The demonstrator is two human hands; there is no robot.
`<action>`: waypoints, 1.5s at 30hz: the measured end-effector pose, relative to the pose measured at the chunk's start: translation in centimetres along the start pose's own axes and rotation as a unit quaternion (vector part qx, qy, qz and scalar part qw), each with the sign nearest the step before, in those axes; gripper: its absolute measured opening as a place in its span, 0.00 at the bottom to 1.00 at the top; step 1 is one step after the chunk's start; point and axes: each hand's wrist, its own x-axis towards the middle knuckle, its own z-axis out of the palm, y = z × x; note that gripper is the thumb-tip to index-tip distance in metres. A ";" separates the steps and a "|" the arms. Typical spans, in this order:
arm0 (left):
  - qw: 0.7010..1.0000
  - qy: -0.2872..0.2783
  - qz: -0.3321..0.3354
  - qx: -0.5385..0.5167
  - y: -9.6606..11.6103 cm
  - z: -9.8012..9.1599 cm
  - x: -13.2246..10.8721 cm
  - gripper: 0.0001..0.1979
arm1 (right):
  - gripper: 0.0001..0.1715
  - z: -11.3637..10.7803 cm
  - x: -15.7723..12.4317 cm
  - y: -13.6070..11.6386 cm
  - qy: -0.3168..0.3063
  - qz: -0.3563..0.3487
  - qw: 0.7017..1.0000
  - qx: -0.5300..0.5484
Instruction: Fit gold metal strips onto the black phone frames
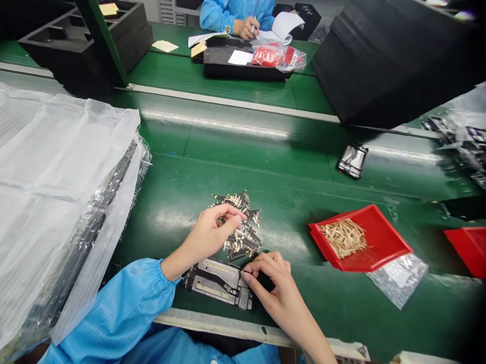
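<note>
the left hand (216, 225) covers part of a pile of small parts (245, 237), so what lies beneath its palm is hidden. its thumb tip and fingertips come close together, with a narrow gap at most; whether they pinch a part, i cannot tell. the right hand (274, 287) has its thumb and index finger nearly meeting at the edge of a flat metal device (218, 283), the other fingers bent; i cannot tell whether they grip it or only press on it, or whether a tiny part sits between them.

the device lies flat, below the left fingers and just left of the right ones. its long axis runs from beside the left wrist to the right fingertips, the right-hand end slanting toward the wearer. the far end is partly covered by the left wrist and cuff, and fine details on its face are too small to read.

well right of the right fingers, a red tray (388, 243) holds thin tan strips (344, 237). beyond both hands' fingers, a co-worker's hand (246, 28) holds a pen; that person is cut off by the top edge.
</note>
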 end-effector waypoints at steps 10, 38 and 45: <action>0.999 0.004 0.012 0.039 -0.2 0.1 -0.1 0.10 | 0.11 -0.2 0.1 -0.1 0.002 -0.005 1.000 0.013; 0.997 -0.004 0.042 0.066 -0.4 0.2 0.2 0.11 | 0.05 1.6 -1.2 0.9 0.104 -0.107 0.987 -0.063; 0.946 0.007 0.036 0.323 1.2 -0.4 -4.9 0.06 | 0.11 2.5 -2.3 0.6 0.166 -0.059 0.980 -0.087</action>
